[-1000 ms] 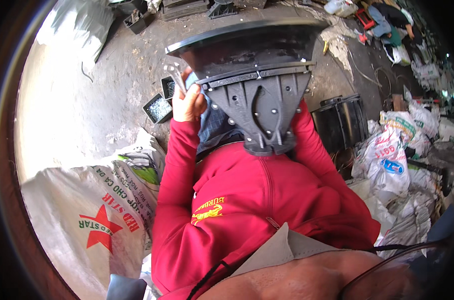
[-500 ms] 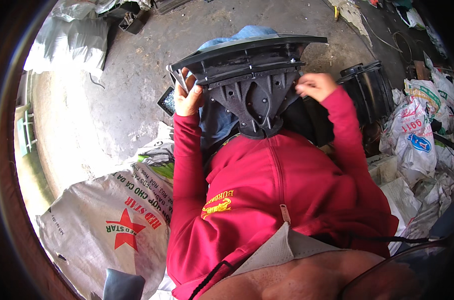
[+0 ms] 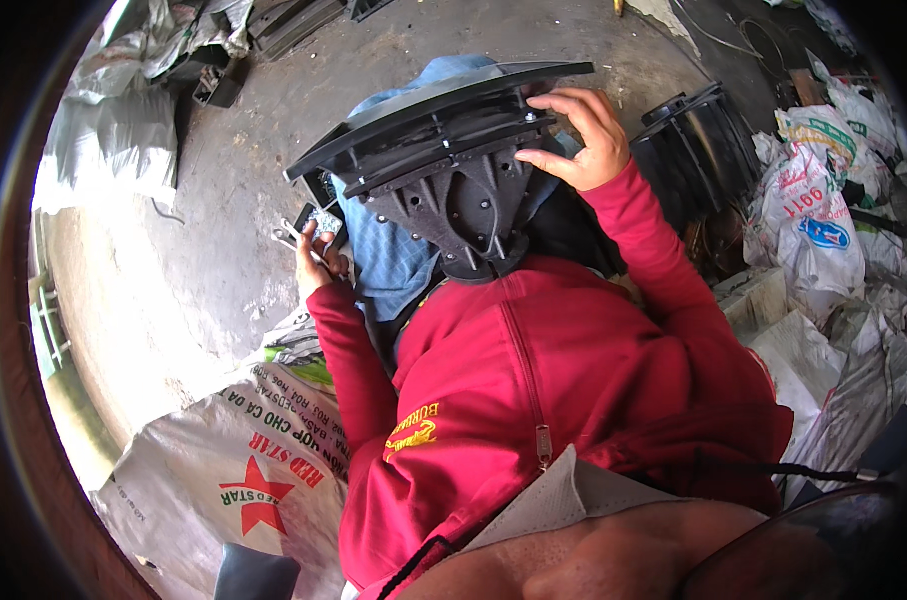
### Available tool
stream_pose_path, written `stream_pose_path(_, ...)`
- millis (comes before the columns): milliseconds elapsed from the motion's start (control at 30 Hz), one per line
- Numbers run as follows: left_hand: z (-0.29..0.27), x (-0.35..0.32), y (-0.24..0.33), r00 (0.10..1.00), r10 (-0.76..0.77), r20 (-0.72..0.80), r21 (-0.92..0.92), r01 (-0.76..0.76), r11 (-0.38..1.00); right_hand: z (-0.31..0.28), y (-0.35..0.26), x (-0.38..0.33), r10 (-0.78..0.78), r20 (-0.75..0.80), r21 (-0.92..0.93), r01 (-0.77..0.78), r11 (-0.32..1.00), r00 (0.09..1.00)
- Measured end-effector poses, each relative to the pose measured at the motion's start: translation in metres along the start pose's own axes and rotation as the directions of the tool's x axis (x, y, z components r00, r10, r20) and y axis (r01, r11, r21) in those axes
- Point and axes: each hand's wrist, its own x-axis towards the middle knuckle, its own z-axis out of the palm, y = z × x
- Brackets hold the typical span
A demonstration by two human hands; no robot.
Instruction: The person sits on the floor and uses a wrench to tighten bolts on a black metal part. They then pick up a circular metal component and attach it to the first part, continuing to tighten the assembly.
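A: Item one, the black plastic panel [image 3: 443, 170]: ribbed underside up, resting on the lap over blue cloth [image 3: 388, 255]. Right hand [image 3: 578, 140] at its upper right edge, fingers curled on the rim, gripping it.

B: Left hand [image 3: 318, 255]?

A: Low at the panel's left, closed around a small metal wrench [image 3: 291, 236], though the view there is cramped, so the tool's kind is only probable.

B: Open room?

A: Bare concrete floor [image 3: 203, 220] to the left and ahead. The right is crowded: a black slatted crate [image 3: 698, 150], then white printed sacks [image 3: 808, 210] with red and blue marks.

B: Other packages?

A: A white woven sack [image 3: 223, 480], red star and red lettering, lower left beside the red sleeve. Grey plastic sheeting [image 3: 108, 150] bunched upper left.
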Motion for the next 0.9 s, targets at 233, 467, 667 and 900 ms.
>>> stream_pose_path(233, -0.105, 0.081, -0.047, 0.933, 0.098, -0.345, 0.421, 0.06, 0.905, 0.012, -0.021, 0.002, -0.135, -0.024, -0.027, 0.134, 0.991, 0.991)
stream_pose_path(467, -0.155, 0.171, -0.084, 0.861, -0.051, -0.506, 0.647, 0.418, 0.637, 0.03, -0.044, 0.008, -0.153, 0.151, -0.097, 0.169, 0.981, 0.977)
stream_pose_path(667, -0.151, 0.22, -0.099, 0.851, 0.096, -0.516, 0.855, 0.518, 0.013, 0.03, -0.051, 0.011, -0.079, 0.176, -0.237, 0.121, 0.964, 0.981)
stream_pose_path(900, -0.174, 0.276, -0.129, 0.937, -0.029, -0.347, 0.905, 0.326, -0.274, 0.023, -0.057, 0.021, -0.063, 0.162, -0.298, 0.109, 0.948, 0.985)
